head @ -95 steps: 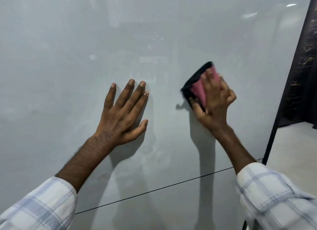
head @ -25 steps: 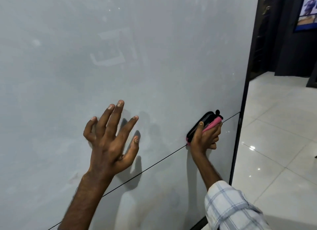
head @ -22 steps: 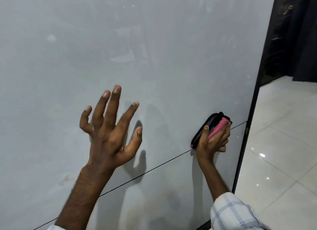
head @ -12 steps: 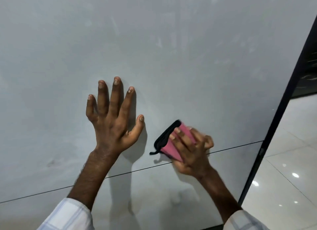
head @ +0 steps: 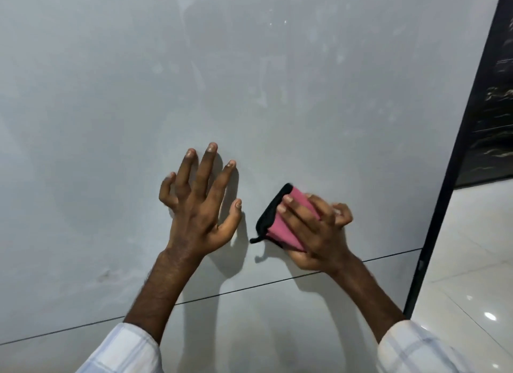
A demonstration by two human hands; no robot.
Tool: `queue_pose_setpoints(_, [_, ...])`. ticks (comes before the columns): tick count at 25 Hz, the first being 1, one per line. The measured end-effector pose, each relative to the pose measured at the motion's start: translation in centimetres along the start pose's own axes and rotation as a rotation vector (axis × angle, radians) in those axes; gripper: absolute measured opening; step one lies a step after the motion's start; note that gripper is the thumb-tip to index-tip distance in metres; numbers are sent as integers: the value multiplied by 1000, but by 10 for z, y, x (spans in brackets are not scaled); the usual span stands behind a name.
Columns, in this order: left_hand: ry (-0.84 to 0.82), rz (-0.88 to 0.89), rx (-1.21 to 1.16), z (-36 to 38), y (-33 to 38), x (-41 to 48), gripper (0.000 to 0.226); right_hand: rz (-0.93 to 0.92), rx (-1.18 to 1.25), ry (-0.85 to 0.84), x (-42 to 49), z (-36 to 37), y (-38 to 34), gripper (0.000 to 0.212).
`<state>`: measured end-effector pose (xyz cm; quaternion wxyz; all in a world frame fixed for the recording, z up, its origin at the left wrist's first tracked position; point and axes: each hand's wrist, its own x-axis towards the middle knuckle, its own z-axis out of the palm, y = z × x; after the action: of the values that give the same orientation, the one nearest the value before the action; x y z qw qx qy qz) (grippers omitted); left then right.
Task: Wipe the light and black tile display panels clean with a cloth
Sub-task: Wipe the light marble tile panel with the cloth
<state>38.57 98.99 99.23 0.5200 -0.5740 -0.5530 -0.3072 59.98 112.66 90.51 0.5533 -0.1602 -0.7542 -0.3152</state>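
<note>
The cloth (head: 277, 228) is a small folded pad, pink on its face with a black bound edge and a short black tab hanging from its lower corner. It looks soft, light and limp. It should crush to any shape and needs a flat palm behind it to wipe evenly. The best hold is likely across the fold, fingers on top and thumb under the lower edge. It lies pressed against the light panel (head: 111, 108), toward 4 o'clock from the middle of the view.

The right hand (head: 319, 233) grips the cloth that way. Two fingers lie over the pink face, the others curl at its 3 o'clock side, and the outline is slightly blurred. At the cloth's 9 o'clock, just beside it but apart, the left hand (head: 200, 214) is spread wide and holds nothing. Its fingertips appear to rest on the panel as a brace.

The light panel is a large, stiff, glossy pale-grey slab. It would be slippery under a palm and it shows faint smears, specks and dull reflections, mostly toward 12 and 1 o'clock. A thin dark seam (head: 249, 288) crosses it at the cloth's 6 o'clock. A black frame edge (head: 444, 192) bounds it at 3 o'clock. Beyond, at 2 o'clock, stands the black panel (head: 494, 108), dark with pale veining. Polished white floor tiles (head: 472, 261) shine at 4 o'clock. Pale checked sleeves (head: 125, 350) cover both forearms at the bottom.
</note>
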Motion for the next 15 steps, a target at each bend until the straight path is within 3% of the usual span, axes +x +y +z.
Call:
queue_pose_setpoints(2, [72, 28, 2, -14, -8, 34, 59, 229, -16, 76, 32, -9, 35, 78])
queue_pose_setpoints(5, [151, 21, 52, -24, -24, 88, 63, 830, 17, 226, 81, -13, 53, 80])
queue_pose_setpoints(6, [146, 27, 76, -23, -29, 98, 64, 901, -18, 247, 87, -11, 43, 79])
queue_pose_setpoints(7, [131, 49, 105, -19, -34, 102, 65, 848, -53, 225, 90, -8, 28, 79])
queue_pose_setpoints(10, [101, 131, 180, -7, -41, 96, 72, 163, -38, 11, 68, 3, 5, 88])
queue_pose_setpoints(12, [123, 129, 176, -4, -40, 94, 73, -104, -70, -21, 71, -2, 27, 89])
queue_pose_setpoints(13, [133, 123, 165, -4, -40, 95, 72, -83, -79, -10, 83, -6, 43, 89])
queue_pose_setpoints(15, [149, 123, 147, -4, -38, 96, 71, 280, -70, 84, 123, -20, 74, 83])
